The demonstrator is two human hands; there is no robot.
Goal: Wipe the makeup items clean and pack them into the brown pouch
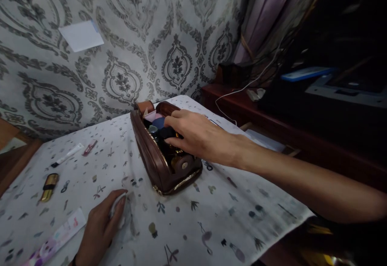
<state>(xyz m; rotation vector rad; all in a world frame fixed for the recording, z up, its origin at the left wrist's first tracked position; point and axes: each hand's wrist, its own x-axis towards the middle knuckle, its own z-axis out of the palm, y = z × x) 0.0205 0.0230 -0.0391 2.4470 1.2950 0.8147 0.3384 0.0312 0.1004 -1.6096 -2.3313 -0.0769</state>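
One brown bag (151, 157) stands open. Inside it, the right hand (193, 133) has its grip around a dark item (168, 133), clamped or loose I cannot tell; left of the bag, the left hand (98, 221) has a curled grip, contents unclear. A careless lift could catch the zip (159, 150) and tip the bag. The cloth-covered surface (178, 229) carries a tube (59, 237) left of it; behind it rises a papered wall (151, 36).

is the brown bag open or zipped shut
Open: the top of the brown bag gapes, a blue item shows inside, and the right hand's fingers are in the opening.
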